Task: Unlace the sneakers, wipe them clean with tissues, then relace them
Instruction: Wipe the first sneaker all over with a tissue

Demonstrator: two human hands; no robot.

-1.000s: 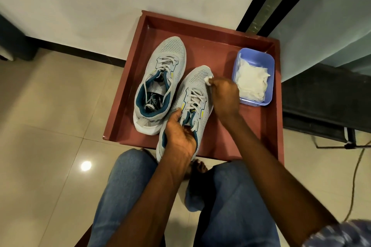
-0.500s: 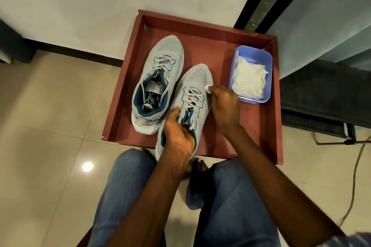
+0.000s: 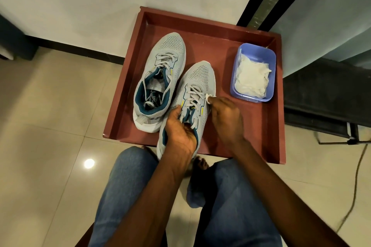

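Two grey sneakers with teal lining and pale laces lie in a reddish-brown tray (image 3: 251,142). The left sneaker (image 3: 166,59) lies free, its laces loose. My left hand (image 3: 179,128) grips the right sneaker (image 3: 200,75) at its collar and tongue, with the heel sticking out over the tray's near edge. My right hand (image 3: 225,116) pinches a small white tissue (image 3: 208,98) and presses it against the right side of that sneaker, beside the laces.
A lilac plastic tub (image 3: 236,74) holding white tissues (image 3: 252,78) sits at the tray's right. The tray stands on a tiled floor against a white wall. My knees in jeans are just below it. A dark stand and a cable lie to the right.
My right hand with the tissue has slid back along the sneaker's right side, from near the toe to the lace area. My left hand keeps its grip.
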